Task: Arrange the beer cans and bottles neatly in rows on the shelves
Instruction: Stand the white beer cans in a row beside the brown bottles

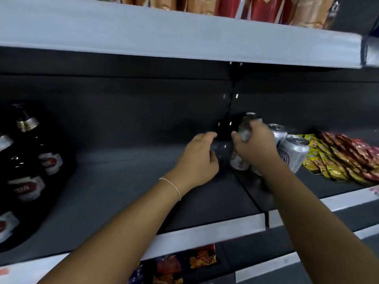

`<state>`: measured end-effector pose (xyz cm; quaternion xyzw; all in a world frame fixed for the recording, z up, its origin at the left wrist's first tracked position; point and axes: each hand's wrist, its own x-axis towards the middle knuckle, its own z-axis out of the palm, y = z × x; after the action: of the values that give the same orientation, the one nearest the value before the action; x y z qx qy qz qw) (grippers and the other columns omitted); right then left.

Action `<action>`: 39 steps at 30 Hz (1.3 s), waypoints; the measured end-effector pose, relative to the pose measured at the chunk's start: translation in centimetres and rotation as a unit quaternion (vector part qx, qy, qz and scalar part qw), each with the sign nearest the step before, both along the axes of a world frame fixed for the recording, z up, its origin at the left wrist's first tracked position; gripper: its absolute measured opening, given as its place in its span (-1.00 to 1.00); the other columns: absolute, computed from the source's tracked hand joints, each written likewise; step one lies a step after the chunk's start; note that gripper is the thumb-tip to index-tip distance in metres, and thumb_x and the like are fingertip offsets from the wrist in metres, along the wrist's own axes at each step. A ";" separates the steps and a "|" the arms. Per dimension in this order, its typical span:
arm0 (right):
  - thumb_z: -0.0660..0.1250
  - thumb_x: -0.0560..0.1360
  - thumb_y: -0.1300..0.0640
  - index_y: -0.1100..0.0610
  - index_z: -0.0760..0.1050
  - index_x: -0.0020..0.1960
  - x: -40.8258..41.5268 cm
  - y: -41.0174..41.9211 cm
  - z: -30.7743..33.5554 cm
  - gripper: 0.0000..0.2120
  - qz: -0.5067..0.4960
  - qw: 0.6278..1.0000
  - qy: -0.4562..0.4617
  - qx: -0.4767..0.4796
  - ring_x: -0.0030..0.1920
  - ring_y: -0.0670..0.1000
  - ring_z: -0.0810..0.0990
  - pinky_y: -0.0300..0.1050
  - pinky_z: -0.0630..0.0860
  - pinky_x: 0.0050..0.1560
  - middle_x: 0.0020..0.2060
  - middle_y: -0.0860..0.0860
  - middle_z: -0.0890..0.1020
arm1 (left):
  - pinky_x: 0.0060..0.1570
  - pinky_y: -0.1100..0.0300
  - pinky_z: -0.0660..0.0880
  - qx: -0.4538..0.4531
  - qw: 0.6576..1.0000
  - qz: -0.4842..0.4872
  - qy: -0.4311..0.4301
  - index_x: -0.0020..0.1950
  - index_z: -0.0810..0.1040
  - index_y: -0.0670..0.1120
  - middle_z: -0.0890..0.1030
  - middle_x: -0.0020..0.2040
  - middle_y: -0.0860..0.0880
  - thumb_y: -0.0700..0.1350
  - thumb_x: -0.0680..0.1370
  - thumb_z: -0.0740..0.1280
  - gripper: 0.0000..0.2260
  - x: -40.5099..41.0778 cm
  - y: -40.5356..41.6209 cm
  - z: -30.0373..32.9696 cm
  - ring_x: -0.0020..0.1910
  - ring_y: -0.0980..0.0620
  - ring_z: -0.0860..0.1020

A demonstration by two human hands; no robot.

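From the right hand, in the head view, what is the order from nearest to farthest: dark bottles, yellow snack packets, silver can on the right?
1. Silver can, just right of the right hand.
2. Yellow snack packets, further right.
3. Dark bottles, far left on the shelf.

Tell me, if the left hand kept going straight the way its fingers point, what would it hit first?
Probably the silver can just right of its fingertips, beneath the right hand, which grips another can. The left hand points right and slightly back; blur makes the depth uncertain.
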<state>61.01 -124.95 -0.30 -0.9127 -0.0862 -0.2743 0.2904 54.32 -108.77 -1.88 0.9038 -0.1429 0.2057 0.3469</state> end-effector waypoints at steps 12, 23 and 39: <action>0.19 0.54 -0.14 0.05 0.43 0.35 6.9 -1.4 1.6 -0.55 -0.117 0.953 0.103 -0.260 0.39 0.10 0.41 0.29 0.10 0.45 0.31 0.05 0.52 | 0.27 0.31 0.28 0.028 0.999 0.038 0.001 0.48 0.28 -0.10 0.38 0.42 -0.08 -0.21 0.55 0.22 -0.52 2.5 -0.8 -1.0 0.39 -0.01 0.35; 0.12 0.37 -0.08 0.16 0.58 -0.01 7.0 0.4 -0.3 -0.58 -0.061 0.981 -0.008 -0.186 0.02 0.31 0.57 0.14 0.48 0.12 -0.04 0.21 0.63 | 0.31 0.20 0.35 0.023 0.999 0.034 0.007 0.48 0.27 -0.12 0.39 0.40 -0.11 -0.16 0.57 0.24 -0.52 3.0 0.4 -1.6 0.37 -0.04 0.37; 0.61 0.25 0.02 0.01 0.62 0.14 0.4 9.4 2.8 -0.53 0.212 0.973 0.033 0.083 0.03 -0.17 0.64 -0.20 0.56 0.13 -0.01 -0.16 0.67 | 0.06 0.07 0.52 -0.057 0.990 0.106 0.069 0.16 0.45 0.00 0.57 0.06 0.03 0.24 0.35 0.45 -0.49 2.2 6.5 -3.3 0.05 0.05 0.53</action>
<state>61.45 -115.52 2.47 -0.8549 -0.2446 -0.1824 0.4196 56.49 -102.28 -5.22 0.9048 -0.0099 0.1867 0.3827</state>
